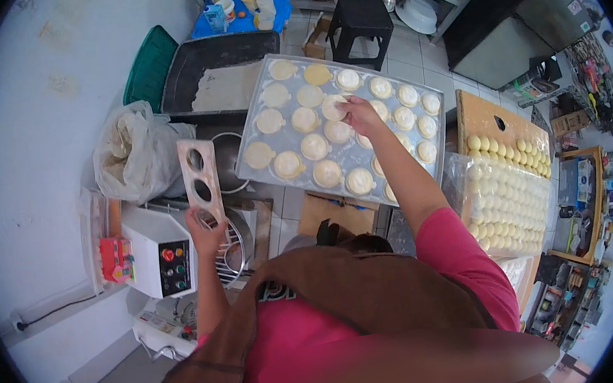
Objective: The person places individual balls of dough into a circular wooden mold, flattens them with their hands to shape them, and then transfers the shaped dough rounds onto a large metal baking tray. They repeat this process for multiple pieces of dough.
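Observation:
My left hand point(206, 231) grips the lower end of a pale, flat board point(198, 175) with round holes in a row, held up left of the tray. My right hand point(361, 112) reaches over a large metal tray point(288, 136), its fingers closed at the edge of a pale dough round point(334, 107). Whether that round is lifted or still lies on the tray I cannot tell. Several flat dough rounds lie in rows on the tray, many with a white, powdery-looking top. A yellower round point(317, 74) sits near the far edge. My right forearm hides some rounds.
On the right, a wooden board point(508, 119) bears rows of dough balls point(507, 196), partly under clear plastic. A white machine with buttons point(162, 251) stands at left, beside a plastic bag point(132, 152). Beyond are a black bin point(183, 74) and a black stool point(360, 15).

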{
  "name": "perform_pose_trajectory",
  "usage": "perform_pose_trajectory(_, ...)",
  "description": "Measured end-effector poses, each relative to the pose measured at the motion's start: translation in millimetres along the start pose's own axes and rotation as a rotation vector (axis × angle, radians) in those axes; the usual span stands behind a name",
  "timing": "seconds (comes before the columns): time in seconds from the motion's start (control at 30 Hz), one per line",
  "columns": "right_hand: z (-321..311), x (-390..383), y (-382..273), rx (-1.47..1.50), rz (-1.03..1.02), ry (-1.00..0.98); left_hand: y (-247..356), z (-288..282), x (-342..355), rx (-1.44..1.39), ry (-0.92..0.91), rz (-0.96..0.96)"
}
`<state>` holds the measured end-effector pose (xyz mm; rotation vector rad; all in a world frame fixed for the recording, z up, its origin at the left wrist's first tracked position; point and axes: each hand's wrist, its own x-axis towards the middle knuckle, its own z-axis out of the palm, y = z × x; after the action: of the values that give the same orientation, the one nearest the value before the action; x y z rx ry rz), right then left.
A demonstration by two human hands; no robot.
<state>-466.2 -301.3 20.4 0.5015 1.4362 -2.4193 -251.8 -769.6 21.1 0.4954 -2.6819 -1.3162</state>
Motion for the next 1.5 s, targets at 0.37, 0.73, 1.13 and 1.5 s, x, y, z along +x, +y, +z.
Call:
perform_pose_trajectory(0.37, 19.9, 123.6, 28.4, -0.16, 0.14, 0.011, -5.3, 5.8, -20.5, -0.185, -0.119, -0.221)
perform_pose_trajectory(0.73, 29.8, 129.4, 35.1, -0.339, 0.12, 0.096, -21.4, 15.5, -1.0, -0.093, -0.068, -0.116)
perform_pose_trajectory(1.13, 38.5, 98.1, 31.2, -1.439, -0.44, 0.221, -40.1, 20.2, 1.2, -0.179, -0.072, -0.149)
perform_pose_trajectory(1.5, 46.5, 66.7, 55.8, -1.918, -0.466, -0.092, -20.0, 9.3, 9.0, -0.158, -0.036, -0.155)
